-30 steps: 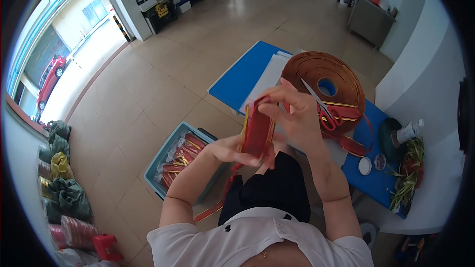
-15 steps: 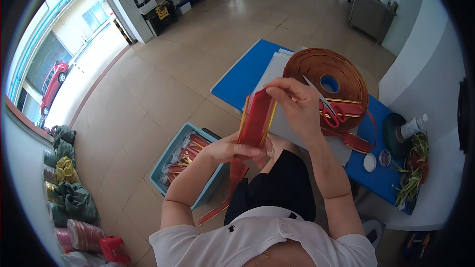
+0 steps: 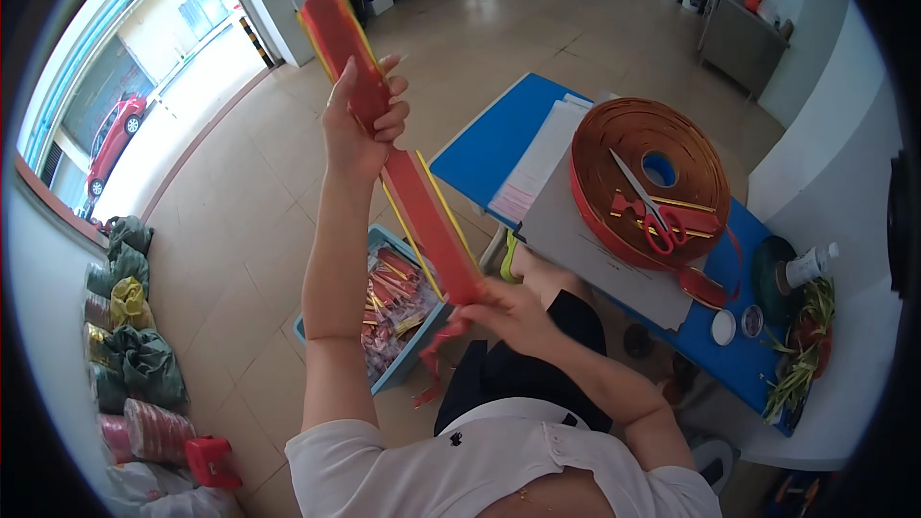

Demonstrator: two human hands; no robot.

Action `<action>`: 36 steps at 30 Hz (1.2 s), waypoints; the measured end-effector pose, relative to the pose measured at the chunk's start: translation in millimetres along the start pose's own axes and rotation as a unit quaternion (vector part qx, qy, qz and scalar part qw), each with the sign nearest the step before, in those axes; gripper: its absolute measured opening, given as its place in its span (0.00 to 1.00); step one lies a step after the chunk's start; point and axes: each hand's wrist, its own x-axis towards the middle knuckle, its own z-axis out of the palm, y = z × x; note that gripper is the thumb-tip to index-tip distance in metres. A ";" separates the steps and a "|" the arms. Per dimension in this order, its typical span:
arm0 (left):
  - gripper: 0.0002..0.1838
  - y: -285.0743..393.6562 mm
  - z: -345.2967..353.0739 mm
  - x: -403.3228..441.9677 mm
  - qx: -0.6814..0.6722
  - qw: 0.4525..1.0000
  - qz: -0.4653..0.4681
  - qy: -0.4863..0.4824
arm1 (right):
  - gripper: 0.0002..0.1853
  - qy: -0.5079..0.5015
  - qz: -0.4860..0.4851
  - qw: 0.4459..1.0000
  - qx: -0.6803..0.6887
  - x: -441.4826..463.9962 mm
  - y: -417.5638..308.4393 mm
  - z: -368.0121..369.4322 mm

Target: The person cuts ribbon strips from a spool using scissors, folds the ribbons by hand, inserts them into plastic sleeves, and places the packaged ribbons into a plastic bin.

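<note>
A folded red ribbon (image 3: 427, 211) with gold edges stretches at a slant between my hands. My left hand (image 3: 365, 120) is raised and wrapped round its upper part, with the folded end sticking out above the fingers. Lower down, near my lap, my right hand (image 3: 508, 317) pinches the bottom end, and a loose red tail hangs below it. Beneath the ribbon, a light-blue bin (image 3: 403, 369) holds many red and gold ribbon pieces, some in clear wrapping.
On the blue table (image 3: 508, 129) at right lies a large ribbon roll (image 3: 600, 144) with scissors (image 3: 657, 221) on top. Grey card (image 3: 624, 283), small round lids, a bottle (image 3: 811, 264) and a green plant (image 3: 806, 355) are also there. Sacks (image 3: 144, 379) line the left wall.
My left hand has risen up and leftward with the ribbon's upper part. My right hand has left the ribbon's top and come down to its lower end. The ribbon is now stretched longer.
</note>
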 end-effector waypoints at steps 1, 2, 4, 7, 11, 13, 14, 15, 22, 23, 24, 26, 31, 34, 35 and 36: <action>0.28 -5.5 -11.6 2.8 0.029 0.999 0.007 0.023 | 0.10 0.023 0.003 1.000 -0.015 -0.7 -20.3 -4.6; 0.28 -16.2 -19.4 3.1 0.032 0.999 -0.003 0.040 | 0.10 0.025 -0.003 0.999 -0.035 -3.4 -42.5 -7.5; 0.29 -43.5 -30.7 -5.5 0.038 0.997 -0.020 0.069 | 0.10 0.031 -0.017 0.996 -0.079 -8.6 -84.9 -11.3; 0.30 -93.5 -23.9 -28.0 0.027 0.995 -0.096 0.025 | 0.07 0.000 -0.018 0.992 -0.125 -6.6 -126.0 -17.2; 0.32 -142.8 41.0 -91.3 -0.105 0.971 -0.212 0.008 | 0.04 0.163 -0.173 0.954 -0.180 15.4 -140.7 -30.4; 0.29 -145.6 53.7 -110.0 -0.118 0.961 -0.218 -0.123 | 0.04 0.263 -0.172 0.929 -0.196 25.7 -143.6 -37.6; 0.27 -147.1 50.4 -114.8 -0.066 0.954 -0.172 -0.237 | 0.04 0.269 -0.172 0.928 -0.193 28.9 -141.5 -42.9; 0.25 -143.1 50.1 -116.4 -0.014 0.943 -0.184 -0.277 | 0.04 0.274 -0.172 0.927 -0.190 32.4 -136.6 -49.0; 0.12 -86.1 44.3 -84.3 0.172 0.951 -0.256 -0.023 | 0.27 0.150 -0.069 0.968 0.188 25.6 -35.2 -63.5; 0.12 -69.3 54.4 -71.2 0.109 0.973 -0.203 0.029 | 0.28 0.062 -0.020 0.971 0.230 23.8 10.8 -60.3; 0.12 -58.7 41.1 -52.3 0.049 0.982 -0.179 -0.043 | 0.27 0.013 0.008 0.982 0.190 13.0 26.4 -46.9; 0.13 -32.4 20.5 -24.0 -0.009 0.988 -0.116 -0.099 | 0.23 -0.049 0.030 0.998 0.021 -10.1 26.3 -17.0; 0.19 -13.0 -6.9 -4.4 0.022 0.999 0.018 -0.037 | 0.09 0.006 -0.078 0.976 -0.206 -15.3 -44.4 -20.4; 0.30 -80.9 -22.4 -19.2 0.090 0.993 -0.009 -0.081 | 0.05 0.074 -0.269 0.899 -0.338 0.8 -98.5 -29.3; 0.34 -108.5 -23.2 -30.6 0.098 0.984 -0.037 -0.144 | 0.05 0.095 -0.322 0.871 -0.358 6.2 -110.7 -33.3; 0.38 -124.1 4.2 -54.8 0.052 0.988 -0.089 -0.117 | 0.06 0.162 -0.305 0.888 -0.304 13.0 -117.9 -33.7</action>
